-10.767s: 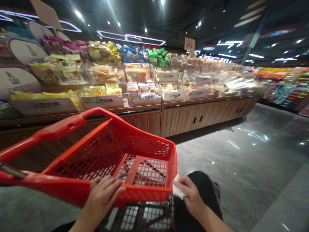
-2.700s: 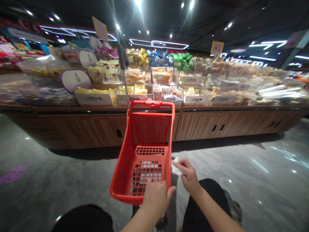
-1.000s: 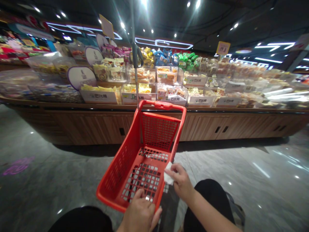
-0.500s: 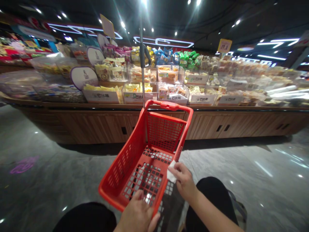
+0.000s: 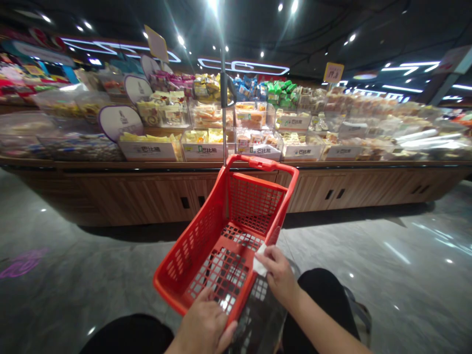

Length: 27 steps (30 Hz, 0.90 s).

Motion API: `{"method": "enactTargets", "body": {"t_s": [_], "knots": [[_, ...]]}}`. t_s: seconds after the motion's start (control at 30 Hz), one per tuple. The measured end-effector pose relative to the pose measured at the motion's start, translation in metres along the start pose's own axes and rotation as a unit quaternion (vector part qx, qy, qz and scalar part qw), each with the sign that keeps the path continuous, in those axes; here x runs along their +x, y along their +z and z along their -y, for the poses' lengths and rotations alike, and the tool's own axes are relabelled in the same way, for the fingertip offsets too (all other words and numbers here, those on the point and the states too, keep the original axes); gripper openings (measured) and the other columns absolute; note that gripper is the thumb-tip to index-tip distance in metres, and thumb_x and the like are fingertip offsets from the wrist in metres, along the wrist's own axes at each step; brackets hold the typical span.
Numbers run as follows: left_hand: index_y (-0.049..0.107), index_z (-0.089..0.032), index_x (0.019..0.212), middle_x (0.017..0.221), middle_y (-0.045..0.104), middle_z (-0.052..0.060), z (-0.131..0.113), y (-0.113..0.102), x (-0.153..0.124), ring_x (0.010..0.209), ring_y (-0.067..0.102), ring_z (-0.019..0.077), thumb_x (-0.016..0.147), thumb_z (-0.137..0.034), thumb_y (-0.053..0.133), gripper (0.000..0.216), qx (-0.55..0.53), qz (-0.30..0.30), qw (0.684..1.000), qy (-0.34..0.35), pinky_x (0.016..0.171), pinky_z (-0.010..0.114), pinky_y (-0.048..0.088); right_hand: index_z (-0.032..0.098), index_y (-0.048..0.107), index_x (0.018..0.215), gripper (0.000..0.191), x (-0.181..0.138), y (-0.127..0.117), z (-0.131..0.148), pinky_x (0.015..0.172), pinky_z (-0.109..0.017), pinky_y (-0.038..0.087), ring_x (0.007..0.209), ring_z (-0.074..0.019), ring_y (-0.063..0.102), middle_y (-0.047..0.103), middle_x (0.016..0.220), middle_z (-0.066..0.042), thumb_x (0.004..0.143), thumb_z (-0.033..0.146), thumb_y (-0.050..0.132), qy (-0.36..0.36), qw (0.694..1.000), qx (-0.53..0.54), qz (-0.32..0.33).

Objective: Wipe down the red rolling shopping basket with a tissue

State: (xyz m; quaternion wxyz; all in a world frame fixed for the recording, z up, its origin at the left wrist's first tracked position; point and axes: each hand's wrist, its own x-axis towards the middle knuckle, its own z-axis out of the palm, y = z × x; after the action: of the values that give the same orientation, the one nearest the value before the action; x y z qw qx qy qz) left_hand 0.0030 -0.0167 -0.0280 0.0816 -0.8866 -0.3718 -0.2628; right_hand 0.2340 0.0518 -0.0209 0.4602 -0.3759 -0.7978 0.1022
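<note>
A red plastic shopping cart [image 5: 184, 250] stands before me, its basket tilted and its grid floor bare. Over the near right rim my left hand [image 5: 206, 319] is closed, thumb and fingers on either side of the edge. My right hand [image 5: 278, 273] pinches a white wipe [image 5: 260, 260] against the right side rim, farther up. The cart's handle [image 5: 260, 162] is at the far end, close to the display counter. A grey pole with a dark grip [image 5: 225, 91] rises behind the handle's left corner.
Beyond the cart runs a long wooden counter [image 5: 132, 194] with clear bins of packaged snacks [image 5: 147, 147]. A yellow price sign [image 5: 334, 73] stands above the goods. My knees in black [image 5: 127, 337] flank the cart on a shiny grey floor [image 5: 376, 290].
The view has shifted slightly, so the counter sits a little farther left. The cart appears slightly farther right relative to the counter. Both hands keep their holds.
</note>
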Motion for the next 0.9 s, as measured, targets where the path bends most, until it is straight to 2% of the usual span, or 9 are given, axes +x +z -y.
{"method": "enactTargets", "body": {"t_s": [0.13, 0.33, 0.47, 0.57, 0.67, 0.77, 0.8, 0.9], "knots": [[0.053, -0.021, 0.059, 0.053, 0.057, -0.007, 0.005, -0.006, 0.000, 0.052, 0.052, 0.0096, 0.083, -0.019, 0.046, 0.026, -0.014, 0.001, 1.000, -0.008, 0.094, 0.037, 0.035, 0.022, 0.066, 0.110, 0.056, 0.009, 0.000, -0.011, 0.075, -0.031, 0.048, 0.083, -0.0182, 0.049, 0.047, 0.087, -0.005, 0.070, -0.006, 0.038, 0.033, 0.998, -0.028, -0.034], [0.055, -0.022, 0.059, 0.054, 0.058, -0.006, 0.014, -0.013, -0.004, 0.055, 0.055, 0.0104, 0.083, -0.021, 0.045, 0.026, -0.037, 0.023, 0.999, -0.029, 0.099, 0.038, 0.032, 0.022, 0.062, 0.118, 0.063, -0.002, 0.009, 0.003, 0.074, -0.031, 0.048, 0.083, -0.0182, 0.049, 0.048, 0.089, -0.006, 0.067, -0.006, 0.039, 0.006, 1.000, -0.006, 0.021], [0.056, -0.021, 0.058, 0.054, 0.059, -0.006, 0.016, -0.023, 0.001, 0.056, 0.057, 0.0112, 0.081, -0.025, 0.049, 0.024, -0.047, 0.076, 0.995, -0.042, 0.098, 0.040, 0.034, 0.023, 0.069, 0.106, 0.055, 0.008, -0.002, -0.008, 0.074, -0.029, 0.048, 0.081, -0.0166, 0.051, 0.049, 0.086, -0.004, 0.069, -0.005, 0.039, 0.049, 0.997, 0.024, -0.047], [0.059, -0.021, 0.063, 0.058, 0.063, -0.004, 0.010, -0.026, 0.013, 0.058, 0.061, 0.0141, 0.082, -0.032, 0.053, 0.023, -0.018, 0.091, 0.990, -0.104, 0.088, 0.038, 0.041, 0.024, 0.069, 0.105, 0.053, 0.015, -0.013, -0.021, 0.072, -0.028, 0.047, 0.081, -0.0157, 0.053, 0.050, 0.087, -0.003, 0.072, -0.004, 0.039, 0.051, 0.993, 0.057, -0.086], [0.063, -0.019, 0.081, 0.069, 0.069, 0.001, -0.003, -0.015, 0.032, 0.065, 0.065, 0.0176, 0.086, -0.032, 0.049, 0.020, 0.055, 0.053, 0.982, -0.175, 0.074, 0.034, 0.045, 0.025, 0.066, 0.112, 0.056, 0.020, -0.017, -0.031, 0.073, -0.030, 0.047, 0.083, -0.0162, 0.053, 0.049, 0.090, -0.004, 0.073, -0.003, 0.039, 0.025, 0.994, 0.039, -0.099], [0.062, -0.014, 0.097, 0.075, 0.071, 0.006, -0.017, 0.005, 0.051, 0.065, 0.066, 0.0196, 0.088, -0.031, 0.044, 0.026, 0.113, 0.026, 0.974, -0.197, 0.069, 0.033, 0.046, 0.025, 0.065, 0.114, 0.056, 0.024, -0.011, -0.037, 0.072, -0.030, 0.048, 0.083, -0.0169, 0.051, 0.048, 0.090, -0.004, 0.073, -0.003, 0.040, -0.002, 0.996, -0.001, -0.087], [0.062, -0.013, 0.096, 0.068, 0.070, 0.006, -0.020, 0.012, 0.056, 0.060, 0.065, 0.0193, 0.089, -0.029, 0.043, 0.026, 0.139, 0.022, 0.968, -0.208, 0.066, 0.032, 0.046, 0.025, 0.065, 0.115, 0.056, 0.025, -0.008, -0.038, 0.072, -0.031, 0.048, 0.083, -0.0173, 0.051, 0.048, 0.090, -0.005, 0.072, -0.003, 0.041, -0.010, 0.997, -0.012, -0.080], [0.061, -0.016, 0.077, 0.048, 0.061, 0.001, -0.022, 0.027, 0.062, 0.047, 0.059, 0.0175, 0.089, -0.020, 0.039, 0.025, 0.156, 0.016, 0.965, -0.209, 0.060, 0.029, 0.043, 0.024, 0.063, 0.117, 0.056, 0.022, 0.003, -0.033, 0.072, -0.031, 0.049, 0.083, -0.0181, 0.050, 0.048, 0.090, -0.005, 0.074, -0.003, 0.041, -0.026, 0.998, -0.028, -0.052]]}}
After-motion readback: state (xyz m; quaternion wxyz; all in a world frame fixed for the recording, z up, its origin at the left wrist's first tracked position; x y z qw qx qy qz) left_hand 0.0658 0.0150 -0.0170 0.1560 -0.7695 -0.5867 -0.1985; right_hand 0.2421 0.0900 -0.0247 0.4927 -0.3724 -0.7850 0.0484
